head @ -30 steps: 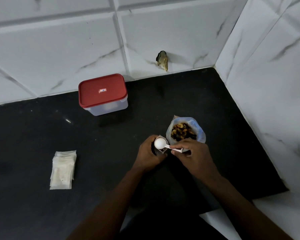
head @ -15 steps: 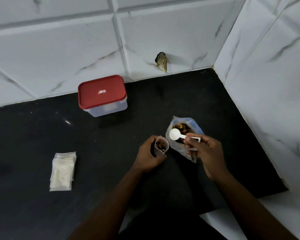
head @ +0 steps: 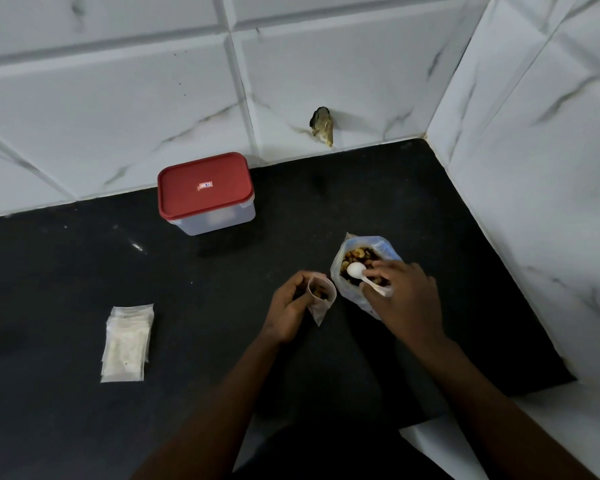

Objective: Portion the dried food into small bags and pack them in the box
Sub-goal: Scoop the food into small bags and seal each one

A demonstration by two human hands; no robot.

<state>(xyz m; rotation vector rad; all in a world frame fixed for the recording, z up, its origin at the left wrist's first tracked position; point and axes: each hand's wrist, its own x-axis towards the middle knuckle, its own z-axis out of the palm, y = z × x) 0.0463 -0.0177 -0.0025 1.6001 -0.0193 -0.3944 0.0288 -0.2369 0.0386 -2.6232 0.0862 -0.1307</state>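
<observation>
Moved since a second ago: white plastic spoon (head: 367, 280), from above the small bag (head: 321, 301) to the mouth of the large bag (head: 385, 245), bowl now resting on the dried food (head: 355, 254). Right hand (head: 406, 299): fingers curled round the spoon handle, over the near rim of the large bag, which stands open on the black countertop (head: 84, 271) near the right wall. Left hand (head: 288, 306): grips the small bag by its side, mouth held open and upward, a few pieces of dried food inside; just left of the large bag, not touching it. Box (head: 205, 188): clear plastic, red lid on, at the back against the white marble-look tiles (head: 118, 98). Stack of empty bags (head: 127, 344): flat on the countertop, well to the left. Dark brownish object (head: 323, 126): on the back wall, kind unclear.
</observation>
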